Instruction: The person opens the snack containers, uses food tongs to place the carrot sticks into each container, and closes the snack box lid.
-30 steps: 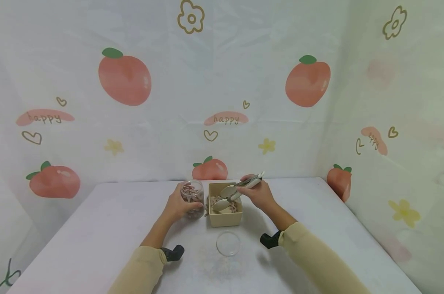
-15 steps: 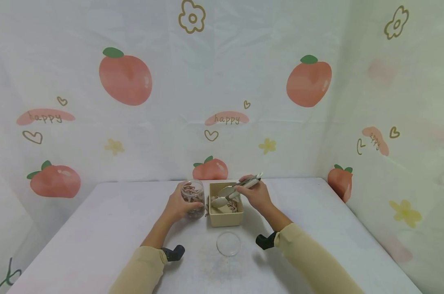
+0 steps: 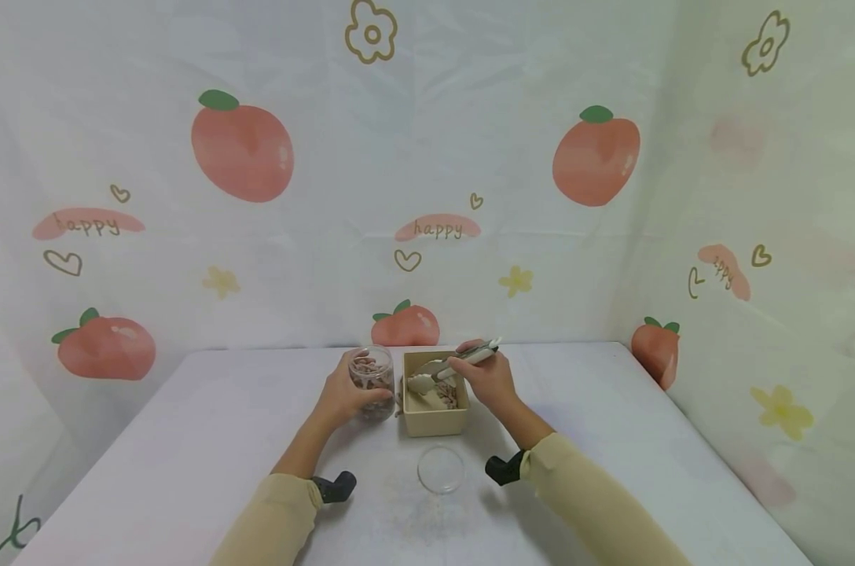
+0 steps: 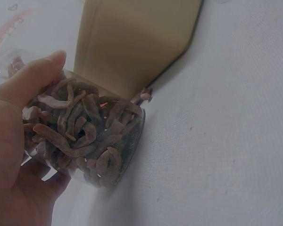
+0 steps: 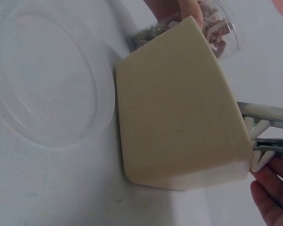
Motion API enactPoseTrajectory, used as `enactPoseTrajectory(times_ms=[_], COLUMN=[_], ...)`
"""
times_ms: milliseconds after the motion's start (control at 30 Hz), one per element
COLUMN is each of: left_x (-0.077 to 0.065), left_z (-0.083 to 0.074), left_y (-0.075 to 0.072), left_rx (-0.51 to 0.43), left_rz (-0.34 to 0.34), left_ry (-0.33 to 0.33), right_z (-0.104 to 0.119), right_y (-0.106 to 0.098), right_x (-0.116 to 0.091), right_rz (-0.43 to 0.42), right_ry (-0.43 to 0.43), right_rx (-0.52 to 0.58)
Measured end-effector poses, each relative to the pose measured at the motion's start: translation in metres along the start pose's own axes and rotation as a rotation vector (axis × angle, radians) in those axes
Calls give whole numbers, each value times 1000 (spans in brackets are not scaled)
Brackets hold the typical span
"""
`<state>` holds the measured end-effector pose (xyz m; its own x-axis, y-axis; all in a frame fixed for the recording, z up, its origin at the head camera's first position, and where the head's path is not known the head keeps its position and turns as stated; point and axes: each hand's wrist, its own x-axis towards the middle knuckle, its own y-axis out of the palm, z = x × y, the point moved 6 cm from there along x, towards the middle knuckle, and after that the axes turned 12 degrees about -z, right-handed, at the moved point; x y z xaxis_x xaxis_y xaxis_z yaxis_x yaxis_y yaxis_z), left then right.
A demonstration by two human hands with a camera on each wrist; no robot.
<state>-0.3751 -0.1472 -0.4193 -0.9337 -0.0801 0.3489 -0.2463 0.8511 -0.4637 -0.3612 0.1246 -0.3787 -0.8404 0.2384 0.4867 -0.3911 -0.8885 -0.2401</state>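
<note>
My left hand (image 3: 343,393) grips a clear jar (image 3: 371,384) from the left, thumb across its near side. Brown, dusty dried strips (image 4: 85,127) fill much of the jar, its mouth uncovered. Just right of it stands a beige rectangular box (image 3: 434,425), with some of the strips (image 3: 446,393) inside. My right hand (image 3: 494,381) holds metal tongs (image 3: 473,358) with pale handles. Their scoop ends reach down into the box at its left side; whether a strip is between them is unclear. The box wall hides those ends in the right wrist view.
A round clear lid (image 3: 440,470) lies on the white table in front of the box. A few strips (image 4: 144,95) lie on the table between jar and box. A white patterned curtain (image 3: 314,157) hangs behind the table.
My right hand and the tongs have shifted slightly left, and the scoop ends have drawn closer together. My left hand and the jar stay in place.
</note>
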Motion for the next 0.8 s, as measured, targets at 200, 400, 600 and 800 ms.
enactPoseTrajectory(times_ms=[200,400,600,800], left_x=[1,1,0,1], left_z=[1,2,1,2], left_y=[0,1,0,0], left_rx=[-5,-5,-7,-3], left_rz=[-3,3,6,10], left_ry=[-4,-4,0,-3], right_z=[2,4,9,22], right_y=[1,0,-8,-17], right_x=[1,2,7,12], right_rz=[-5,-15,-39,-41], right_ry=[3,18,31,2], right_rx=[30,32,48,66])
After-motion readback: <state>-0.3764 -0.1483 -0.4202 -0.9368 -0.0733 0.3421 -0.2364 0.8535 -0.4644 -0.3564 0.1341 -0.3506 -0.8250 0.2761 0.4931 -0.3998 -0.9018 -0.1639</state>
